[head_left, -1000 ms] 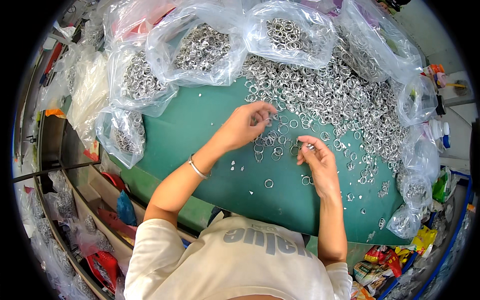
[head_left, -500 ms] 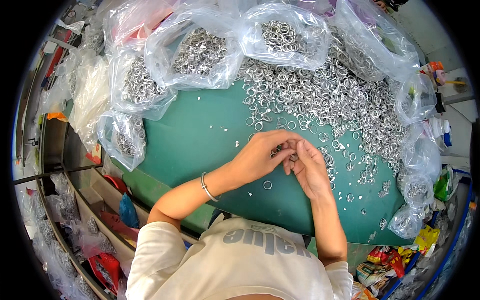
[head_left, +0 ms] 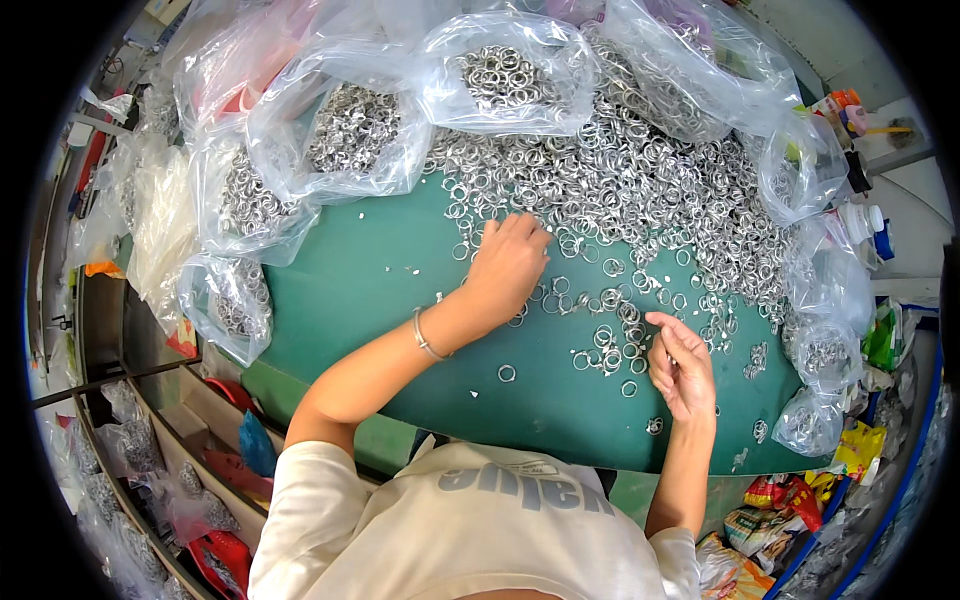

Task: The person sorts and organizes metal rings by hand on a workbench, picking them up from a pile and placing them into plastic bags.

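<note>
My left hand (head_left: 510,265), back upward with a metal bangle (head_left: 421,335) at the wrist, is at the near edge of a large heap of silver-coloured metal rings (head_left: 640,185). Its fingers curl down among the rings, and their tips are hidden. My right hand (head_left: 683,368) is turned partly palm up, farther right, with the index finger stretched out, the thumb apart and the other fingers loosely bent. Nothing shows in it. Just left of it lies a small cluster of loose rings (head_left: 608,340). One single ring (head_left: 507,366) lies apart, nearer my body.
Clear plastic bags of rings (head_left: 350,130) line the far and left edges of the green table (head_left: 345,270). Smaller bags (head_left: 810,420) stand along the right edge. Compartments (head_left: 180,410) with more bags are at the lower left; colourful packets (head_left: 780,500) are at the lower right.
My hands were together over the table's middle and have parted. The left moved up to the heap's edge; the right moved right and down. The view has shifted slightly.
</note>
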Action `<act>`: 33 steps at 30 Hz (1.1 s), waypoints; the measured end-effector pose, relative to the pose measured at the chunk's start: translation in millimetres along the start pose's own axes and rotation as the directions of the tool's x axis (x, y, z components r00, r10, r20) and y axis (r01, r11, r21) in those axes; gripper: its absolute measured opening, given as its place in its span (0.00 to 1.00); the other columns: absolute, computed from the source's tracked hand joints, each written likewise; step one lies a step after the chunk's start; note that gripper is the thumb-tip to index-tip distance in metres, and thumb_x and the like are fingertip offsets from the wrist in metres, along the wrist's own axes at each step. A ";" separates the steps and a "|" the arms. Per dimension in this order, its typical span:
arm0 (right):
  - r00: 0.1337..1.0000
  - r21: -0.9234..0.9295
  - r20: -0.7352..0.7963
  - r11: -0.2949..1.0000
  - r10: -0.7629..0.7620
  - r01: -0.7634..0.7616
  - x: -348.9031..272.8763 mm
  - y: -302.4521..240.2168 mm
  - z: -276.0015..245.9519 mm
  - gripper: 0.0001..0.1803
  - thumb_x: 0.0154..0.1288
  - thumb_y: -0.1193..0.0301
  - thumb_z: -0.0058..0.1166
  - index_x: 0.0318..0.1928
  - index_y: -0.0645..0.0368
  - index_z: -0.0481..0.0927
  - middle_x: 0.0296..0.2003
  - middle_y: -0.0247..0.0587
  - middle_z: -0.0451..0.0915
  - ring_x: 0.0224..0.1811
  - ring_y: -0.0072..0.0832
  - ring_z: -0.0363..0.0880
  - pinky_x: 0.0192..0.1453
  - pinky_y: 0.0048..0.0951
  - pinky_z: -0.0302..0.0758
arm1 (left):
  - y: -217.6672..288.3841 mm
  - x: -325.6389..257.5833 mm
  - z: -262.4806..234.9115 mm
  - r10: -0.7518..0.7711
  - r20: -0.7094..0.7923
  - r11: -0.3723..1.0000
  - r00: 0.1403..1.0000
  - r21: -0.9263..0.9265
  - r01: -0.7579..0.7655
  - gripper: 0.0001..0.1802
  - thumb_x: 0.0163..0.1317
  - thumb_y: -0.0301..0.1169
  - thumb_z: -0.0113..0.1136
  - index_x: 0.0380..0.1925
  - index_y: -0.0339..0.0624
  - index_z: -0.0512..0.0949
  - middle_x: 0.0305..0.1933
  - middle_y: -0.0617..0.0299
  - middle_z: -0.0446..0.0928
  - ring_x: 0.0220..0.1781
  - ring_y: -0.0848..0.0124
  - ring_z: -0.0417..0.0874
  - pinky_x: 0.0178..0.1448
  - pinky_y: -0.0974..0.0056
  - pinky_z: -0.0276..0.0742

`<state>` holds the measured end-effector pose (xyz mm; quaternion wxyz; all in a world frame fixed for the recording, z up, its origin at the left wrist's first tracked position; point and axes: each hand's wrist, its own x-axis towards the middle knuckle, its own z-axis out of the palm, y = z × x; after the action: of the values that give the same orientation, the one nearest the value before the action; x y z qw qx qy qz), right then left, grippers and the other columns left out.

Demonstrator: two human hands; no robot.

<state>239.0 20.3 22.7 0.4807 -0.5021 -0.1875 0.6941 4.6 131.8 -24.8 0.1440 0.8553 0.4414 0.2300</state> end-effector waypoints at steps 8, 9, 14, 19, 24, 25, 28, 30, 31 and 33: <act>0.990 0.042 0.138 0.998 0.036 -0.043 12.4 22.4 27.6 0.16 0.73 0.64 0.40 0.45 0.64 0.73 0.18 0.26 0.61 0.14 0.13 0.54 0.15 0.16 0.49 | 48.7 -1.1 -22.2 -0.163 0.154 0.736 0.975 -0.639 0.224 0.10 0.53 0.17 0.60 0.36 0.37 0.76 0.36 0.58 0.77 0.35 0.72 0.78 0.41 0.68 0.74; 0.988 0.094 0.152 0.995 0.028 -0.042 17.5 26.1 32.7 0.17 0.73 0.62 0.39 0.45 0.64 0.73 0.20 0.27 0.64 0.15 0.14 0.55 0.16 0.16 0.50 | 54.7 -3.9 -21.4 -0.160 0.197 0.639 0.967 -0.726 0.254 0.11 0.53 0.17 0.60 0.37 0.37 0.76 0.35 0.59 0.77 0.36 0.73 0.78 0.42 0.68 0.74; 0.982 0.301 0.062 0.934 0.180 -0.191 21.0 28.6 48.6 0.16 0.72 0.61 0.40 0.44 0.61 0.73 0.31 0.34 0.72 0.20 0.17 0.65 0.17 0.17 0.56 | 68.9 -5.0 -29.2 0.041 0.220 0.530 0.975 -0.832 0.166 0.14 0.55 0.18 0.59 0.42 0.38 0.75 0.41 0.60 0.75 0.40 0.71 0.77 0.42 0.67 0.74; 0.989 0.347 0.091 0.927 0.117 -0.142 23.7 23.2 36.7 0.09 0.70 0.65 0.45 0.37 0.57 0.72 0.27 0.34 0.71 0.22 0.19 0.68 0.19 0.17 0.59 | 37.9 13.6 -15.1 -0.012 -0.084 0.854 0.996 -0.519 -0.034 0.14 0.51 0.17 0.59 0.40 0.38 0.75 0.44 0.57 0.71 0.44 0.61 0.75 0.46 0.60 0.72; 1.000 0.049 0.029 0.999 0.002 -0.003 3.1 15.6 7.6 0.20 0.72 0.64 0.41 0.22 0.59 0.69 0.10 0.22 0.51 0.10 0.13 0.47 0.14 0.17 0.46 | 17.9 20.1 13.1 0.091 0.038 0.986 0.995 0.139 -0.096 0.08 0.51 0.29 0.64 0.31 0.43 0.76 0.41 0.59 0.70 0.41 0.61 0.70 0.43 0.59 0.65; 1.000 0.024 0.008 1.000 0.004 -0.004 -2.6 15.7 0.9 0.20 0.72 0.64 0.42 0.23 0.60 0.70 0.10 0.22 0.52 0.10 0.12 0.47 0.14 0.17 0.46 | 14.7 19.4 16.4 0.098 0.058 0.986 0.994 0.130 -0.105 0.08 0.51 0.28 0.63 0.31 0.42 0.76 0.41 0.58 0.70 0.42 0.61 0.70 0.43 0.59 0.65; 0.998 -0.011 -0.065 1.000 0.000 -0.001 -18.9 15.6 -12.8 0.19 0.71 0.65 0.45 0.24 0.63 0.74 0.10 0.21 0.54 0.10 0.10 0.47 0.14 0.17 0.44 | 12.9 18.7 14.3 0.117 0.047 0.992 0.992 0.033 -0.118 0.07 0.51 0.25 0.63 0.30 0.41 0.75 0.41 0.57 0.70 0.43 0.60 0.71 0.45 0.59 0.66; 0.995 -0.021 -0.097 1.000 -0.015 0.013 -26.5 17.8 -20.3 0.17 0.71 0.66 0.45 0.26 0.64 0.75 0.10 0.21 0.56 0.11 0.10 0.48 0.15 0.17 0.44 | 19.5 18.3 1.9 0.114 -0.059 0.985 0.992 -0.121 -0.121 0.06 0.52 0.23 0.62 0.30 0.39 0.74 0.41 0.56 0.71 0.44 0.59 0.72 0.46 0.59 0.68; 0.992 -0.024 -0.124 1.000 -0.023 0.020 -30.3 18.5 -23.9 0.17 0.70 0.67 0.46 0.27 0.64 0.76 0.10 0.22 0.57 0.11 0.10 0.48 0.15 0.17 0.44 | 23.0 18.3 -4.1 0.058 -0.068 0.978 0.996 -0.199 -0.070 0.06 0.52 0.22 0.61 0.30 0.37 0.74 0.40 0.56 0.71 0.43 0.58 0.73 0.47 0.59 0.69; 0.996 -0.232 -0.093 0.972 0.003 -0.025 -36.4 19.8 -23.2 0.13 0.69 0.69 0.47 0.30 0.65 0.78 0.11 0.23 0.59 0.13 0.09 0.50 0.17 0.17 0.46 | 25.8 16.1 -14.9 -0.060 -0.068 0.936 0.996 -0.350 0.032 0.06 0.53 0.20 0.60 0.30 0.35 0.73 0.39 0.54 0.73 0.42 0.56 0.76 0.47 0.60 0.71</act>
<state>251.1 -25.3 16.8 0.4218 -0.5878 -0.2417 0.6466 22.8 131.0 3.8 0.2815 0.7960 0.4188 0.3342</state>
